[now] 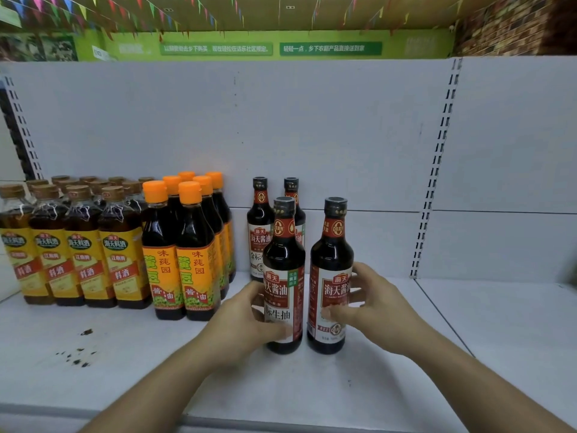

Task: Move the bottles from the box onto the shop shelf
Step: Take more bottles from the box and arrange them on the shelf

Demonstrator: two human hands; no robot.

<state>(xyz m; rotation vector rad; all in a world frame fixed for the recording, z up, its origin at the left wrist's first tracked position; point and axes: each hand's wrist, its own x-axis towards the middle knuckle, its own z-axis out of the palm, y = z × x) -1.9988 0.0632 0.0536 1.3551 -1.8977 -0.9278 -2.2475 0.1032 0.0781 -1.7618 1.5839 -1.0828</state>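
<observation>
While upright, bottles, one each in half-curled left hand, right hand.

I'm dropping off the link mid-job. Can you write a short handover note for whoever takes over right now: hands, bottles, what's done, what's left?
Left hand: grips the left front bottle.
Right hand: grips the right front bottle.
Both bottles stand upright on the shelf, side by side, in front of two back bottles of the same kind.
Done: four bottles are on the shelf.
Left: release the front pair, perhaps after nudging them back into line. The box is out of view, so I cannot tell how many bottles remain.
</observation>
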